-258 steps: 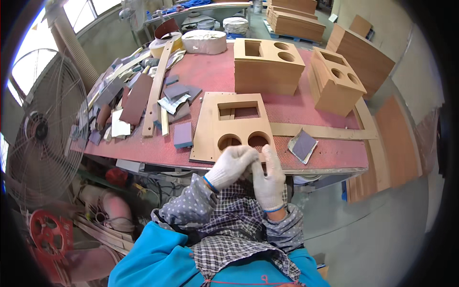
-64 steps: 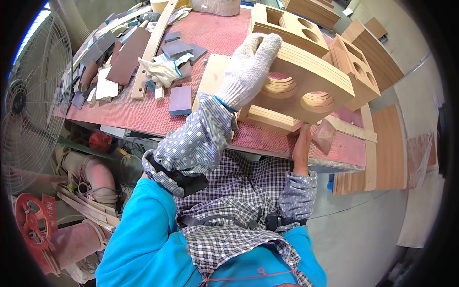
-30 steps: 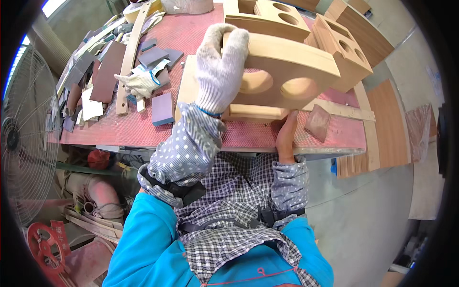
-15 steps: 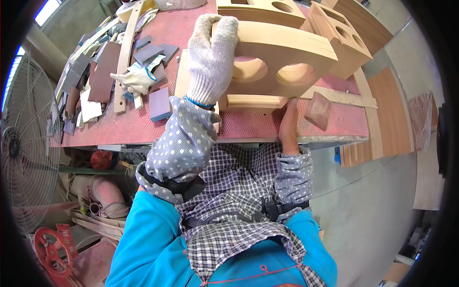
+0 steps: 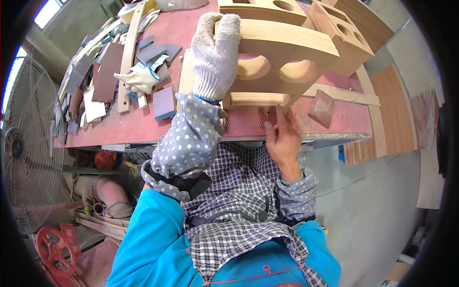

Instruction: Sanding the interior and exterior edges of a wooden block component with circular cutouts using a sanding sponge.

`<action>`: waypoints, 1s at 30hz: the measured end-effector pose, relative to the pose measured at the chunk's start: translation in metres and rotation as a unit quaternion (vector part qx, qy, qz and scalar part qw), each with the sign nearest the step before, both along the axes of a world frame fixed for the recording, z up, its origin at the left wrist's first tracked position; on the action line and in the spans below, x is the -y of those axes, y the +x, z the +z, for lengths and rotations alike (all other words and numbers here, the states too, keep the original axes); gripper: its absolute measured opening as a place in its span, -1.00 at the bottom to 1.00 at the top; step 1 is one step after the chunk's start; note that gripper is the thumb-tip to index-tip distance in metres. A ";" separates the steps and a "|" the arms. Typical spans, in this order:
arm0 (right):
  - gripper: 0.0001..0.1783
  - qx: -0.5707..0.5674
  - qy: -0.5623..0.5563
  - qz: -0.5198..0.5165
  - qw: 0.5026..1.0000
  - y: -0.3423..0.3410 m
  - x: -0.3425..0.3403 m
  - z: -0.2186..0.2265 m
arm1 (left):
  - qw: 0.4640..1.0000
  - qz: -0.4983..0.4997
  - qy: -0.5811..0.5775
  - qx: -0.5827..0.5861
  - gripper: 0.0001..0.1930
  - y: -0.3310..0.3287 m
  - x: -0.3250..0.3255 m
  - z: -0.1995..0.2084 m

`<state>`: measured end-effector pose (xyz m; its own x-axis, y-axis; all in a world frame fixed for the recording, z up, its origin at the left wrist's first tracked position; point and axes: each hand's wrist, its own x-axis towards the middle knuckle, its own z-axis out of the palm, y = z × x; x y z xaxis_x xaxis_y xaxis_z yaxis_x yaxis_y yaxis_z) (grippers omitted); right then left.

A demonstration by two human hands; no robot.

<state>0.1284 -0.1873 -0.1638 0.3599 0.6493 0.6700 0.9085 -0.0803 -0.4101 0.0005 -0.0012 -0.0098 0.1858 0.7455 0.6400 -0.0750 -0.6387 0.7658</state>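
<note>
A pale wooden box [image 5: 272, 82] with two round holes in the side toward me stands tilted on the red mesh mat [image 5: 244, 125]. My left hand [image 5: 216, 52], in a white knitted glove, is closed over the box's upper left edge. Bare, my right hand [image 5: 285, 146] is below the box's lower right corner, index finger stretched up to the bottom edge and thumb apart. Nothing shows in that hand. Just right of it lies a reddish-brown square piece [image 5: 321, 108], perhaps sandpaper. A purple-grey sanding block [image 5: 164, 103] rests left of my gloved hand.
More wooden boxes with holes [image 5: 340, 36] stand at the back right. Sandpaper sheets [image 5: 107, 72], a spare white glove [image 5: 138, 81] and a long wooden strip [image 5: 130, 57] crowd the left side. A large fan [image 5: 28, 138] stands at far left; wooden panels [image 5: 394, 110] lie right.
My right hand has drawn back from beside the box's lower right corner and turned, now with index finger and thumb showing. My left hand keeps its hold on the box.
</note>
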 end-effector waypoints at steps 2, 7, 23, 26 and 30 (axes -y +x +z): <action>-0.30 0.043 -0.151 -0.008 0.988 -0.001 -0.004 0.004 | 1.000 -0.003 -0.028 -0.004 -0.60 -0.001 0.003 -0.002; -0.20 0.036 -0.288 -0.062 0.955 0.014 -0.020 0.008 | 0.998 0.022 -0.051 -0.014 -0.67 0.001 0.012 0.004; -0.32 0.038 -0.305 -0.011 0.951 0.011 -0.034 0.004 | 1.000 -0.003 -0.012 0.025 -0.71 0.005 0.009 0.001; -0.32 0.028 -0.297 -0.078 0.951 0.023 -0.032 0.001 | 1.000 0.010 -0.020 0.016 -0.71 0.005 0.011 0.002; -0.32 -0.003 -0.305 -0.015 0.952 -0.023 -0.049 0.005 | 1.000 0.017 -0.015 -0.002 -0.71 0.003 0.009 0.001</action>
